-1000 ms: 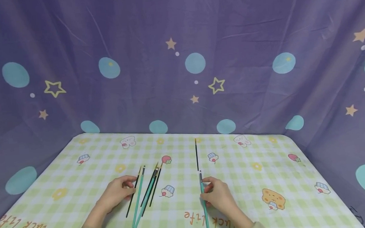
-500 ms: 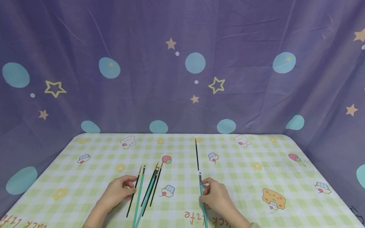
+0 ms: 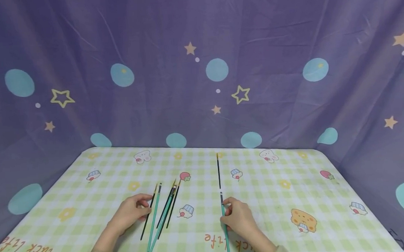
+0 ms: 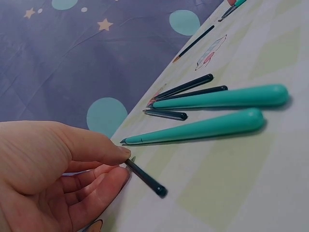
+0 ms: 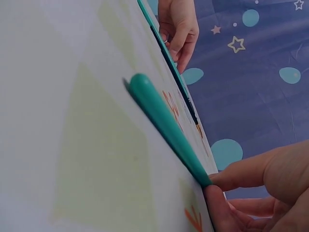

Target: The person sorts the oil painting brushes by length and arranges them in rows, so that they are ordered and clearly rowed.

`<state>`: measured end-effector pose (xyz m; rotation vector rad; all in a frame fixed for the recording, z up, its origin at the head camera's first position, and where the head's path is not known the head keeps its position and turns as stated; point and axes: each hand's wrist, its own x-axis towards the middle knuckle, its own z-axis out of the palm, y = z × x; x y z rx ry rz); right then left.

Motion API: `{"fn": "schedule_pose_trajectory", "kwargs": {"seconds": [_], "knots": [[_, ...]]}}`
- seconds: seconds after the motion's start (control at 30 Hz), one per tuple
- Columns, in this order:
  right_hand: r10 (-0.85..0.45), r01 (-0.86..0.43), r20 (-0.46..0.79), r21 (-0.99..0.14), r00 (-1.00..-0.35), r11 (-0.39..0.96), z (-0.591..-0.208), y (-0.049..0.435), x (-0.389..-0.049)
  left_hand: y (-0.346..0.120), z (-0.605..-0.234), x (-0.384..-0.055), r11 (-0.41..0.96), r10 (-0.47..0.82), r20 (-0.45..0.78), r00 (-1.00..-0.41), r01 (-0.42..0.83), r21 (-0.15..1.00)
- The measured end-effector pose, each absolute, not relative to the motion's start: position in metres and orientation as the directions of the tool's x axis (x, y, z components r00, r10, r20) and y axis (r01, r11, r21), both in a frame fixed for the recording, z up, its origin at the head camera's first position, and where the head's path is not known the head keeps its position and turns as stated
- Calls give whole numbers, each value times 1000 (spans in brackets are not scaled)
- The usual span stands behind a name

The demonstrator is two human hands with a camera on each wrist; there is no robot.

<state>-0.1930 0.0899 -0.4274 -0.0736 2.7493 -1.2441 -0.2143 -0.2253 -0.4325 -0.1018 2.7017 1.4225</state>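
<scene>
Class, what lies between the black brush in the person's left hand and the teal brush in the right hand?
The head view shows two teal brushes and several black brushes, then checked tablecloth with a printed cupcake.

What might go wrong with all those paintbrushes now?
Lifting the black brush pinched by the left hand might knock the green brush lying close beside it. The right hand holds another green brush, its tip just short of the far black brush, so sliding it forward might bump that one crooked. The bunched brushes overlap, so pulling one out might drag others along.
</scene>
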Motion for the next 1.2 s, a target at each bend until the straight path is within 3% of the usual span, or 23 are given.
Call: {"fn": "schedule_pose_trajectory", "kwargs": {"seconds": [0.5,1.2], "knots": [[-112,15,-111,-772,-987,635,-427,95,-195,-226,-436,-216,560,-19,-110,-994,-102,822],[-181,-172,84,-813,-980,556,-412,69,-199,-225,-433,-214,558,-12,-124,-992,-110,823]]}}
